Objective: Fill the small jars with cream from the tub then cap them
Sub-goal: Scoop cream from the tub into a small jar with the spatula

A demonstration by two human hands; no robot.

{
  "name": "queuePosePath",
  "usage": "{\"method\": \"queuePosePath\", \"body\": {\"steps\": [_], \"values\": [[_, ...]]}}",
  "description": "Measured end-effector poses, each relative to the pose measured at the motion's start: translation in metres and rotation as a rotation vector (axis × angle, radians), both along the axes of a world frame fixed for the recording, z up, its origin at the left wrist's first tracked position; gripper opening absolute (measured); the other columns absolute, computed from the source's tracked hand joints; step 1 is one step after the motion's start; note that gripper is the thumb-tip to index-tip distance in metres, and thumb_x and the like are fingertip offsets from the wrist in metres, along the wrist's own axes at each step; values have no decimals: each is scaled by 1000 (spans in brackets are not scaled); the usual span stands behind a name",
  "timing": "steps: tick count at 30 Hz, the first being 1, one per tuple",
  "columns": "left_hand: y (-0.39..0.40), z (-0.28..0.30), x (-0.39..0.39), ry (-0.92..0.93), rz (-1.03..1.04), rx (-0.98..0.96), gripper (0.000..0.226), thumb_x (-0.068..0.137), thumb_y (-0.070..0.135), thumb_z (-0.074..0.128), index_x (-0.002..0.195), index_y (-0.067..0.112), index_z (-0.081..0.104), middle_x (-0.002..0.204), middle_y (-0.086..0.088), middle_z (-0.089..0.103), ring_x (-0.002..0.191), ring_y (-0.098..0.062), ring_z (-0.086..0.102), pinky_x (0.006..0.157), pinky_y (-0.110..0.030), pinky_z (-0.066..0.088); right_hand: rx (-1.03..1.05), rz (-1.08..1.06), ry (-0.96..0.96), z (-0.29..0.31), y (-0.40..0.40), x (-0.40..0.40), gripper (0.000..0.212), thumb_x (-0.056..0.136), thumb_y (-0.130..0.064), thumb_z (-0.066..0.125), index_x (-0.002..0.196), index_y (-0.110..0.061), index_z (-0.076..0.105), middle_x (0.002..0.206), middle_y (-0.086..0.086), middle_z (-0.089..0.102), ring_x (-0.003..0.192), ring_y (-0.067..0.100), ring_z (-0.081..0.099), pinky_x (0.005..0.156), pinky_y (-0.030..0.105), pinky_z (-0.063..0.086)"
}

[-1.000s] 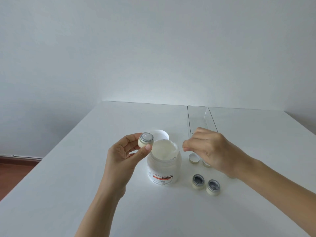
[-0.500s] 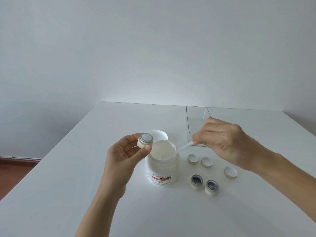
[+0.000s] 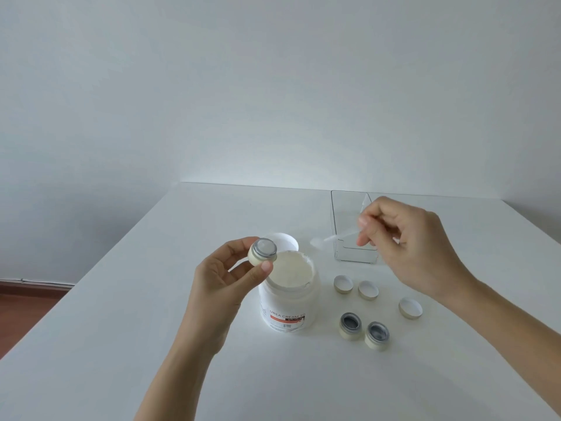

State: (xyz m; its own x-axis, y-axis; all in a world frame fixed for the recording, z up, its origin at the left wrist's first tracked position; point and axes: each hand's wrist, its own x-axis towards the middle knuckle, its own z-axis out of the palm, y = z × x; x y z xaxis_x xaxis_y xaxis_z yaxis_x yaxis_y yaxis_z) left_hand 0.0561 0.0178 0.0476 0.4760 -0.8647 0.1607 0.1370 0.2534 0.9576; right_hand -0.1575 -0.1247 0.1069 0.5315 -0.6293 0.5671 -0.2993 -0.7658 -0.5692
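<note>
Head view: left hand (image 3: 223,279) grip clamped on sidewall of small jar (image 3: 263,252) above tub (image 3: 288,294) on tabletop (image 3: 121,344), right hand (image 3: 403,241) pinching spatula (image 3: 332,237) w/ cream; jar prob. light, smooth, slippery, so best held round its wall, not rim.

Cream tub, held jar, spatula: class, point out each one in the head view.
Cream tub (image 3: 288,311): head view, on its labelled side wall.
Held jar (image 3: 263,252): head view, on its open top.
Spatula (image 3: 334,237): head view, on its clear handle.

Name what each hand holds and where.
Left hand: small jar, pinched by its sides. Right hand: clear spatula, gripped at its handle end.
</note>
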Motion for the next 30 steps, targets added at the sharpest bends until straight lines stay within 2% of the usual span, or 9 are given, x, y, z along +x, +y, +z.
{"method": "queuePosePath", "body": {"steps": [4, 7, 14, 16, 20, 26, 30], "values": [[-2, -1, -4, 3, -25, -38, 32, 76, 12, 76, 107, 17, 74, 111, -9, 76, 105, -26, 72, 87, -24, 55, 431, 54, -240, 3, 8, 10, 18, 94, -14, 56, 80, -11, 67, 67, 0, 73, 57, 9, 60, 58, 17, 50], [-4, 0, -8, 3, -52, -68, 33, 76, 17, 76, 109, 22, 75, 111, -7, 77, 105, -22, 72, 88, -22, 54, 576, 71, -310, 3, 15, 20, 19, 94, -12, 56, 82, -10, 70, 69, 5, 74, 58, 12, 61, 59, 21, 52], [-5, 4, -11, -16, -56, -95, 42, 80, 38, 76, 120, 27, 69, 111, -2, 76, 99, -19, 74, 80, -20, 54, 620, 60, -277, 6, 24, 33, 18, 93, -10, 57, 82, -5, 70, 68, 6, 74, 51, 9, 58, 60, 25, 55], [-4, 4, -10, 9, -54, -107, 39, 79, 38, 71, 116, 27, 67, 106, -6, 77, 95, -20, 74, 79, -22, 55, 632, 68, -285, 8, 26, 34, 18, 94, -9, 57, 83, -3, 69, 67, 7, 73, 51, 10, 57, 60, 25, 54], [-4, 4, -10, 7, -69, -134, 19, 80, 38, 69, 98, 31, 70, 98, -7, 77, 90, -20, 73, 79, -22, 54, 654, 74, -296, 9, 27, 34, 18, 94, -8, 56, 83, -2, 69, 66, 7, 73, 51, 10, 57, 58, 23, 54], [-5, 3, -10, -2, -78, -112, 14, 89, 34, 64, 99, 28, 73, 98, -6, 77, 85, -18, 72, 78, -22, 54, 675, 94, -262, 9, 27, 34, 18, 93, -8, 57, 81, -4, 69, 65, 5, 73, 52, 9, 57, 57, 21, 53], [-6, 5, -11, 0, -98, -87, 32, 82, 45, 63, 103, 22, 74, 91, -3, 74, 79, -15, 67, 80, -23, 54, 654, 108, -247, 11, 27, 34, 18, 93, -9, 57, 81, -6, 69, 65, 3, 73, 53, 8, 57, 56, 19, 52]]}}
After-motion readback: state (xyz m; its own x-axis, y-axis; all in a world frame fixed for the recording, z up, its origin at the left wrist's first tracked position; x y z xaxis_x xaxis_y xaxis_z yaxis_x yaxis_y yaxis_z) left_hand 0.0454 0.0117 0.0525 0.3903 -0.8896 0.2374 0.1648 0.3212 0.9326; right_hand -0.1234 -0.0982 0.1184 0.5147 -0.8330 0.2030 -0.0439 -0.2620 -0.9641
